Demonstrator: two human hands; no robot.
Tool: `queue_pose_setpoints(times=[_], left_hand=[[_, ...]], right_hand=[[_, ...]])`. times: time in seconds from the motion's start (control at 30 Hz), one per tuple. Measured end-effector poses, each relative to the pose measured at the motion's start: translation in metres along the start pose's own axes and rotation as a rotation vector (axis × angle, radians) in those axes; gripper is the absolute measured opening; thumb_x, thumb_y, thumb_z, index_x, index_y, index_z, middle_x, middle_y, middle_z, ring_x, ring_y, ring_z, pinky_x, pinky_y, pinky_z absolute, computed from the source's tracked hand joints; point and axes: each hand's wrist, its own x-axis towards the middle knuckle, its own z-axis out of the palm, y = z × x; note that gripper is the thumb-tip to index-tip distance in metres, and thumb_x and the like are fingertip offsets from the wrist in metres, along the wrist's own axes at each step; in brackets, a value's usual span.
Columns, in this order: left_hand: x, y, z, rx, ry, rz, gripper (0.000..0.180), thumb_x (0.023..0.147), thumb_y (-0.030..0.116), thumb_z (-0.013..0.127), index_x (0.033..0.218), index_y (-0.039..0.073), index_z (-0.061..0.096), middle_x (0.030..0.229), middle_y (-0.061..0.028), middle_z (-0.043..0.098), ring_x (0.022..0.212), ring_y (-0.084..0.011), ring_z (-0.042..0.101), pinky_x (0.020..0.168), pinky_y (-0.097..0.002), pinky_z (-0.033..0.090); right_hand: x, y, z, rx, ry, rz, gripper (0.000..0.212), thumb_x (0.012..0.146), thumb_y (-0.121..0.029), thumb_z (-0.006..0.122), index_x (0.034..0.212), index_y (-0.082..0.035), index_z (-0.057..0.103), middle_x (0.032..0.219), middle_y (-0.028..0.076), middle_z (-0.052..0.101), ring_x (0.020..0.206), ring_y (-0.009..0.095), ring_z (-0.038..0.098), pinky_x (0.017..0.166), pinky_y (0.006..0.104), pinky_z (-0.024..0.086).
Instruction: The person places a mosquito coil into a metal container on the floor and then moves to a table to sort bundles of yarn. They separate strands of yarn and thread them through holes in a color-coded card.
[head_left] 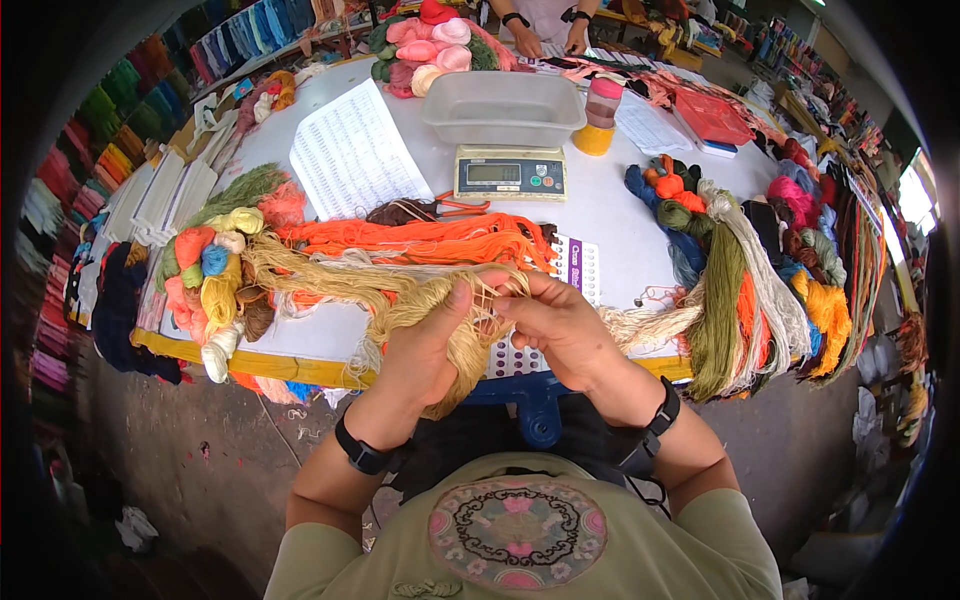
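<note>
The tan skein is at the near edge of the table, between the hands. Its long axis slants from the fingers at upper right to a thick end hanging down-left, toward the lap. The left hand is clasped about its left side, thumb on top; the right hand pinches thin strands at its upper end. Orange yarn runs crosswise just beyond, with the scale farther off.

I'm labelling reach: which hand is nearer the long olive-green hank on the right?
Right: the right hand is left of the olive-green hank; the left hand is farther left.
</note>
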Motion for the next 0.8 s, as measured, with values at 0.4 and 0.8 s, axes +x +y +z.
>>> queue_pose_setpoints(times=[0.4,0.8], left_hand=[[0.000,0.003,0.005,-0.041,-0.054,-0.004,0.056,0.098,0.042,0.041,0.129,-0.004,0.047,0.128,-0.0137,0.053,0.117,-0.0228,0.053,0.098,-0.0382,0.045],[0.001,-0.001,0.000,-0.037,-0.063,-0.027,0.059,0.097,0.044,0.043,0.133,-0.003,0.044,0.133,-0.0130,0.050,0.122,-0.0206,0.048,0.102,-0.0361,0.041]], right_hand=[[0.004,0.003,-0.010,0.044,0.009,-0.011,0.010,0.094,-0.016,0.056,0.101,-0.010,0.060,0.079,-0.004,0.060,0.055,0.002,0.043,0.051,0.0183,0.036],[0.000,-0.004,-0.002,-0.035,0.010,-0.001,0.024,0.089,-0.024,0.066,0.109,-0.012,0.064,0.092,-0.005,0.064,0.074,0.001,0.055,0.057,0.0178,0.040]])
